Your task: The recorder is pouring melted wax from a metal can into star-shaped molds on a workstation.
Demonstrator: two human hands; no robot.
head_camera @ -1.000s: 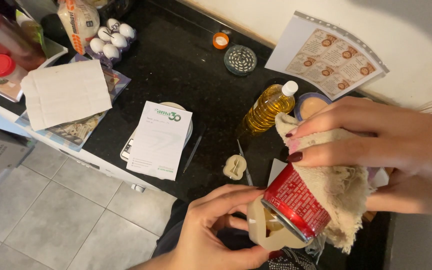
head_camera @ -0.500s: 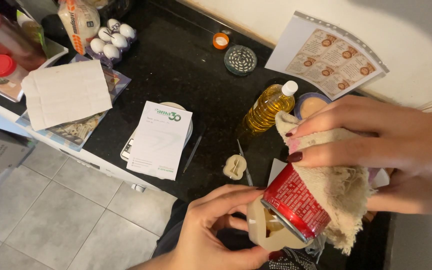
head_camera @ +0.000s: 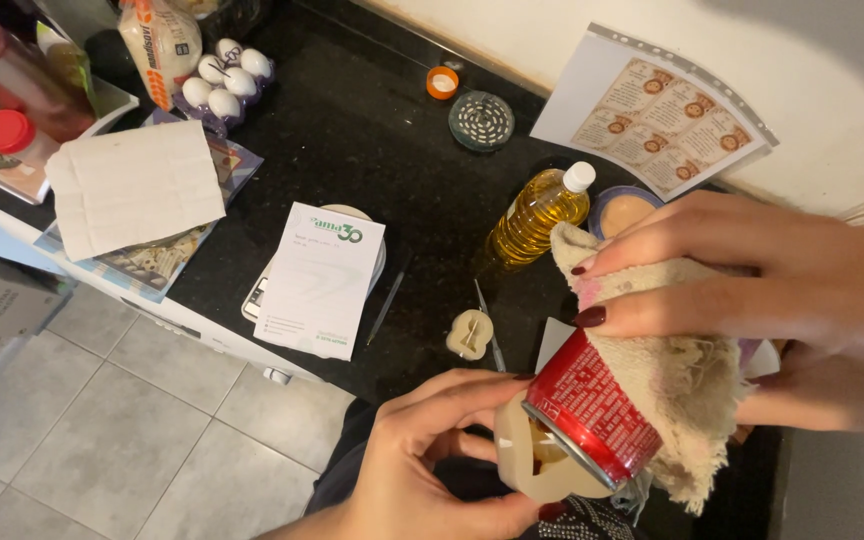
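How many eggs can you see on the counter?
4 eggs show, clustered at the counter's far left beside a bag: two nearer the wall, two nearer the floor edge. More may hide behind the bag.

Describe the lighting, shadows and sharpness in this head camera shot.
Head view: soft indoor light, with a broad shadow on the pale wall at upper right; the black counter shows only faint sheen, no harsh glare; the right hand and cloth around the red can look slightly soft up close, as does the left hand; the eggs are fairly sharp.
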